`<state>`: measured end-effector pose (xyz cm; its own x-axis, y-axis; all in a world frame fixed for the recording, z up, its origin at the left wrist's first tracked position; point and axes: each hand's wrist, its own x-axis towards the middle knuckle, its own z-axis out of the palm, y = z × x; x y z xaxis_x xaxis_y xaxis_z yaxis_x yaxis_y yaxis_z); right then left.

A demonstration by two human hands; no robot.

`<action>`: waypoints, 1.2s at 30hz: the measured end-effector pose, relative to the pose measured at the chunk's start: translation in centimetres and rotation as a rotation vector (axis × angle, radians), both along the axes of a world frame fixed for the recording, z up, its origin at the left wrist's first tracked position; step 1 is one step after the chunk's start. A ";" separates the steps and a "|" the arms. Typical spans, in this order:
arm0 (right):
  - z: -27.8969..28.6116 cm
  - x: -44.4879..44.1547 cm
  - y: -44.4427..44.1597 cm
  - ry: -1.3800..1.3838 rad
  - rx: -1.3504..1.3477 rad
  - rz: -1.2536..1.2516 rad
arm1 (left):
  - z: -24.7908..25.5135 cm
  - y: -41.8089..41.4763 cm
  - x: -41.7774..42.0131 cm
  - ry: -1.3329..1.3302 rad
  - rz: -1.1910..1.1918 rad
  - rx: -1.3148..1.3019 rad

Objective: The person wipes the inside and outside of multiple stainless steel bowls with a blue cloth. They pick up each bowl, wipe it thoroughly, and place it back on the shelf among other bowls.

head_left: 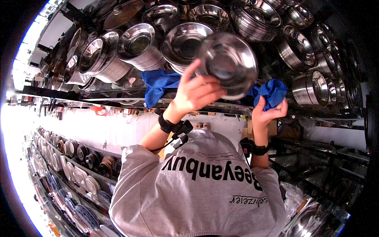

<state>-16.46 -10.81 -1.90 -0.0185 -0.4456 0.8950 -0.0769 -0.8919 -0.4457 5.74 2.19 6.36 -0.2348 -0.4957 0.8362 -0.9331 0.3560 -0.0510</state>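
Observation:
A round stainless steel basin (228, 63), slightly blurred, is in my left hand (200, 90), whose fingers lie over its near left rim. Raised in front of the shelf, the basin overlaps the rim of a stacked steel basin (188, 38). My right hand (268, 109), just right of the basin, grips a bunched blue cloth (272, 90). Another piece of blue cloth (157, 86) hangs over the shelf edge behind my left wrist. Whether the two blue pieces join behind the basin is hidden. Both wrists wear black straps with small devices.
Stacks of steel basins crowd the shelf, including a stack at left (137, 44), a tall one at back (257, 22) and one at right (311, 89). A dark glass lid (123, 13) lies at the back left. The shelf's edge (127, 100) runs below my hands. Racks of plates (80, 177) stand lower left.

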 end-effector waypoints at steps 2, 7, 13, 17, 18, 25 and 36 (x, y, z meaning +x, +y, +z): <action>1.3 -0.6 0.6 0.174 -0.036 -0.088 | -0.1 0.1 -1.3 -0.013 -0.100 0.076; 4.6 1.2 2.0 0.586 0.171 -0.088 | -2.8 -0.8 -1.8 0.022 -0.192 0.291; 3.0 2.5 2.4 0.819 0.232 -0.125 | -3.6 -1.1 -1.3 0.380 -0.139 0.443; 2.9 3.1 2.2 0.854 0.256 -0.137 | -4.9 -1.4 -1.9 0.671 -0.224 0.508; 3.0 3.2 2.2 0.866 0.269 -0.145 | -4.2 -1.3 -1.6 0.615 -0.223 0.592; 2.5 3.8 2.6 0.818 0.303 -0.136 | -5.7 -2.1 -1.5 0.837 -0.388 0.534; 1.8 6.2 3.3 0.614 0.294 0.187 | -6.3 -4.8 -3.0 1.205 -0.537 0.473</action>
